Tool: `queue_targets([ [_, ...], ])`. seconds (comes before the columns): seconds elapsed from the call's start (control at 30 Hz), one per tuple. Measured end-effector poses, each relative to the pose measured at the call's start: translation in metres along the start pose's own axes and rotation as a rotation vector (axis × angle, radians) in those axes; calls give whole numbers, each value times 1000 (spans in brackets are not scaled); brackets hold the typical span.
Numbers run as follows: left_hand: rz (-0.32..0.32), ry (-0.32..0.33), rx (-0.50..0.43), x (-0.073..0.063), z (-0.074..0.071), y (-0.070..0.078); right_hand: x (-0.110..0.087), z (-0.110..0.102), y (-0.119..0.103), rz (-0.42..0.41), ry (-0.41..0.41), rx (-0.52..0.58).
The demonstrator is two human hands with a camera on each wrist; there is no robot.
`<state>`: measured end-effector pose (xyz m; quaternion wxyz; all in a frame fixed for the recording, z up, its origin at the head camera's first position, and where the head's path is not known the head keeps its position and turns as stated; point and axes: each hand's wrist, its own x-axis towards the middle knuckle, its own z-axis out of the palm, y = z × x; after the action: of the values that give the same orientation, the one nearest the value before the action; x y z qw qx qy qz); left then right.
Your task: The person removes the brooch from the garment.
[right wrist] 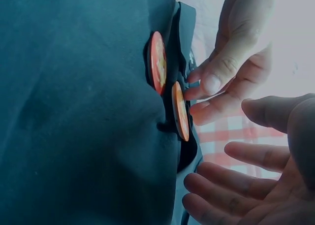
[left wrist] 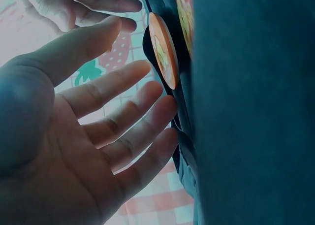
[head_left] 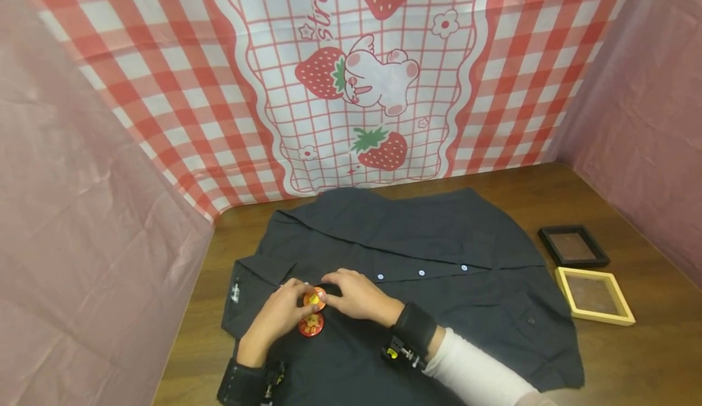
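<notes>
A round orange badge point(head_left: 315, 298) sits on the dark button-up shirt point(head_left: 351, 357), just above a red badge point(head_left: 311, 325). My left hand point(head_left: 281, 309) is at the orange badge's left side, its fingertips close by the edge. On the other side is my right hand point(head_left: 358, 295), thumb and fingers spread. In the left wrist view, the left hand point(left wrist: 74, 131) has loosely extended fingers, apart from the orange badge point(left wrist: 163, 50). The right wrist view has the right hand point(right wrist: 261, 185) with relaxed fingers and nothing in them. Both badges stand out from the cloth there.
The shirt lies spread over the wooden table point(head_left: 658, 357), its collar point(head_left: 265, 269) to the left. A black frame point(head_left: 573, 245) and a pale yellow frame point(head_left: 595, 296) lie at the right. A checkered strawberry cloth point(head_left: 378, 89) hangs behind, with pink cloth point(head_left: 82, 211) at the sides.
</notes>
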<state>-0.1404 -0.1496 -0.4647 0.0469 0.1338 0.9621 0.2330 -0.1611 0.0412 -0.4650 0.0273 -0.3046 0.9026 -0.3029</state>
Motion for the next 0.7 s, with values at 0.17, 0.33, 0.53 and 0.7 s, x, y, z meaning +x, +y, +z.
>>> queue_targets([
  [0.17, 8, 6, 10, 0, 2, -1, -1, 2, -1, -13, 0, -21],
  [0.33, 17, -1, 15, 2, 2, -2, 1, 3, -3, -16, -7, -34],
  [0.53, 7, -23, 9, 4, 1, -2, 4, 5, -3, -16, -25, -47],
  [0.7, 5, -37, 17, 4, 1, -1, 5, 7, -4, -20, -46, -59],
])
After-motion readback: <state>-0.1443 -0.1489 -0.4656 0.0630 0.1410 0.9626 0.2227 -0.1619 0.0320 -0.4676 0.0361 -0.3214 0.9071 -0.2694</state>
